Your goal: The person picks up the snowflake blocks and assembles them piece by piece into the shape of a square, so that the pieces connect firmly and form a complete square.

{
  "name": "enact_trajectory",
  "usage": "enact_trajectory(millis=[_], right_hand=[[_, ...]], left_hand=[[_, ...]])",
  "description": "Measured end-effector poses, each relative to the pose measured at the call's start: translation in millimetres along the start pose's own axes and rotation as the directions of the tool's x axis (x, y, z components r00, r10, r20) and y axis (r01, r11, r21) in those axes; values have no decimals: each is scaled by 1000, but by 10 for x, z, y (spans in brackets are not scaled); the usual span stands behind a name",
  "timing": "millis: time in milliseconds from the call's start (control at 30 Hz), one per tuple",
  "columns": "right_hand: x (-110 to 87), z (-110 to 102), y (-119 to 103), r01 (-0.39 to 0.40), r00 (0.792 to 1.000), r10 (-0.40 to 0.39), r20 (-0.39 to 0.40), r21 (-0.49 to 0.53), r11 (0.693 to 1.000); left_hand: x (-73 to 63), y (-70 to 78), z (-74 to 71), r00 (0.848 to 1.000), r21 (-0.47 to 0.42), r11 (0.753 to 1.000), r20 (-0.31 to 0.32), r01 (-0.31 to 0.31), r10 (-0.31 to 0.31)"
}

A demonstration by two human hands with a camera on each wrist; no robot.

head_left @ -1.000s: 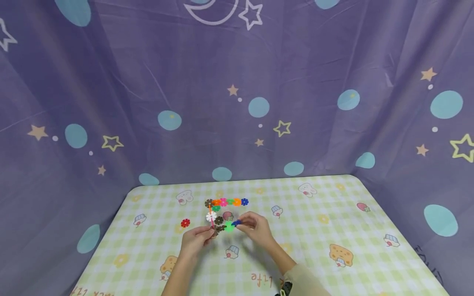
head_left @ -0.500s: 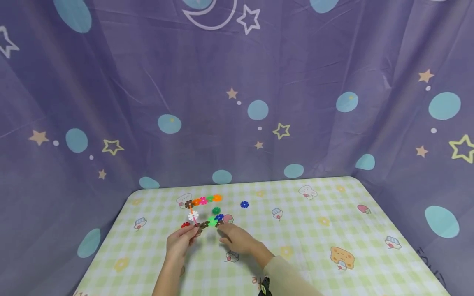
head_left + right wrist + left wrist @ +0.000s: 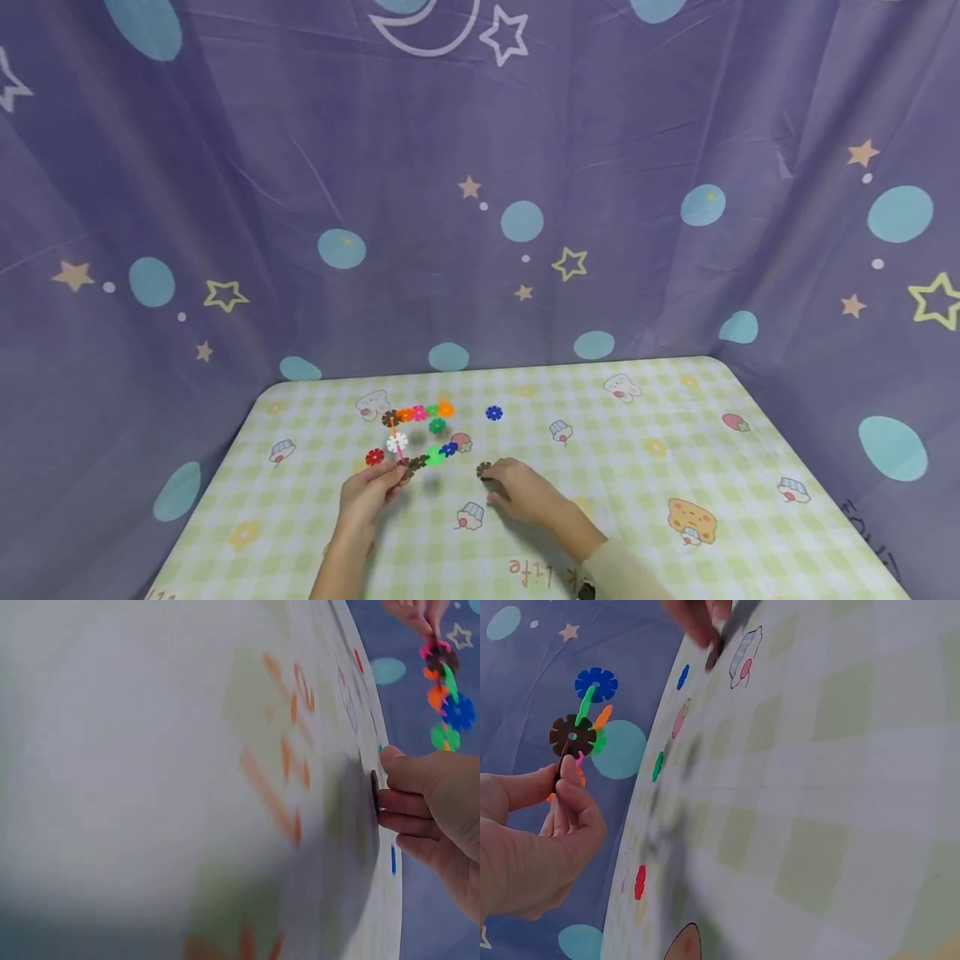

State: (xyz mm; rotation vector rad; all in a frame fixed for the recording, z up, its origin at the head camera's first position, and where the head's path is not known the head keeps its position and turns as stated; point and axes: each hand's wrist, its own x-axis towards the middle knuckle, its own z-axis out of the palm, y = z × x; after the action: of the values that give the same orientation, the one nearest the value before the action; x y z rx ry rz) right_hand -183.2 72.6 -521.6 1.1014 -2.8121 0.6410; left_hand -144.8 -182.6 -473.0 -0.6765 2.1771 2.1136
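Head view showed the left hand [image 3: 364,495] pinching a raised disc chain [image 3: 397,442], likely light, stiff and best held by rims, while the right hand [image 3: 528,493], grip unclear, touched a loose brown disc [image 3: 483,471] near the tablecloth [image 3: 615,508].

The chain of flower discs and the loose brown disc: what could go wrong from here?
The left hand pinches the chain near one corner; its blue end and orange end look unsupported, so it might bend or come apart. The right hand touches the brown disc only with its fingertips, so the disc could slip.
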Motion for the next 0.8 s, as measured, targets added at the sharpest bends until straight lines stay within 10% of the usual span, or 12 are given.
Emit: enact_trajectory(millis=[367,800], right_hand=[[-319,-165,383,-57,992,58,-110,9,998],[-182,-53,408,-104,980,101,-169,-4,995]], left_hand=[[-21,-33,29,1000,42,999,12,-7,7],[-14,-45,121,1000,28,1000,13,15,-15]])
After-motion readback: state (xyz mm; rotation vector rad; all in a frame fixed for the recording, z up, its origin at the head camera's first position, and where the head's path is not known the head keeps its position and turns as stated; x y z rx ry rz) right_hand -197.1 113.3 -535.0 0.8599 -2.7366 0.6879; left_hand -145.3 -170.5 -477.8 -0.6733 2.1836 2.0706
